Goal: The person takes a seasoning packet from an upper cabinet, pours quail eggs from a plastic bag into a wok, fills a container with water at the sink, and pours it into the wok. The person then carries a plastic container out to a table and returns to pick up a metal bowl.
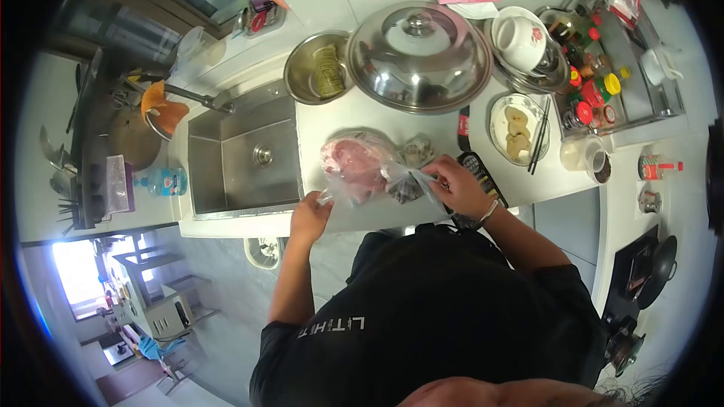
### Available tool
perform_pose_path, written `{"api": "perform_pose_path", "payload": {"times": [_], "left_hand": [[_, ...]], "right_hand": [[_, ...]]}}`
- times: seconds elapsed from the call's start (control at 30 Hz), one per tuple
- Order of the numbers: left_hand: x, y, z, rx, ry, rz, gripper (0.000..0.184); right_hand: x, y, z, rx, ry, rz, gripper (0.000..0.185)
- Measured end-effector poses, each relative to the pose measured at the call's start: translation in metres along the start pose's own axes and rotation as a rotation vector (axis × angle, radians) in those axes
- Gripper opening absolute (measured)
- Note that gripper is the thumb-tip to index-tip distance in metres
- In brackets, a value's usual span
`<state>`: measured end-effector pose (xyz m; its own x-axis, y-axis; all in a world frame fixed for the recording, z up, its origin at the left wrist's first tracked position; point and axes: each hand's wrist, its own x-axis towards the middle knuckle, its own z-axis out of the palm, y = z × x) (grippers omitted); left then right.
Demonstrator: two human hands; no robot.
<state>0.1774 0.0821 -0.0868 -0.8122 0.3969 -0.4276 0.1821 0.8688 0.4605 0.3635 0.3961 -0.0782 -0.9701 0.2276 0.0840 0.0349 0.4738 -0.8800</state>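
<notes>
A clear plastic bag with raw pink meat (354, 164) in it lies on the white counter, right of the sink. My left hand (310, 217) pinches the bag's near left edge. On the other side, my right hand (457, 187) has its fingers closed on the gathered plastic at the bag's right. Just beyond the right hand sits a small clear bundle (417, 151) with dark contents that I cannot make out. A black package (483, 178) lies partly behind my right hand.
The steel sink (241, 173) is at left. Behind the meat stand a steel bowl (298, 68) and a large lidded pan (419, 68). A plate with ginger-like pieces (517, 132), chopsticks (540, 139), stacked bowls (520, 44) and several sauce bottles (596, 90) are at right.
</notes>
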Motion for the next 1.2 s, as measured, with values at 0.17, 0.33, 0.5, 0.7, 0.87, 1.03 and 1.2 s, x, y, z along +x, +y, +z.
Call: {"api": "perform_pose_path", "payload": {"times": [0.17, 0.33, 0.5, 0.7, 0.87, 1.03, 1.2], "left_hand": [[0.009, 0.006, -0.014, -0.317, -0.009, 0.174, 0.011], [0.033, -0.012, -0.022, -0.606, -0.169, 0.292, 0.017], [0.048, -0.027, -0.061, -0.257, -0.318, 0.644, 0.037], [0.083, -0.103, -0.130, -0.191, -0.390, 0.740, 0.049], [0.116, -0.152, -0.129, -0.371, -0.318, 0.853, 0.039], [0.079, -0.063, -0.145, -0.320, -0.512, 0.808, 0.027], [0.052, 0.004, -0.060, -0.123, -0.859, 0.975, 0.026]], "right_hand": [[0.026, -0.025, 0.028, -0.120, -0.065, 0.034, 0.032], [0.033, -0.034, 0.056, -0.467, 0.046, 0.125, 0.056], [0.032, -0.002, 0.092, -0.575, 0.127, 0.378, 0.048], [0.041, 0.008, 0.121, -0.617, 0.283, 0.497, 0.029], [0.033, -0.037, 0.126, -0.652, 0.419, 0.574, 0.015], [0.003, -0.047, 0.141, -0.595, 0.515, 0.384, 0.019], [-0.019, -0.030, 0.165, -0.328, 0.508, 0.543, 0.023]]}}
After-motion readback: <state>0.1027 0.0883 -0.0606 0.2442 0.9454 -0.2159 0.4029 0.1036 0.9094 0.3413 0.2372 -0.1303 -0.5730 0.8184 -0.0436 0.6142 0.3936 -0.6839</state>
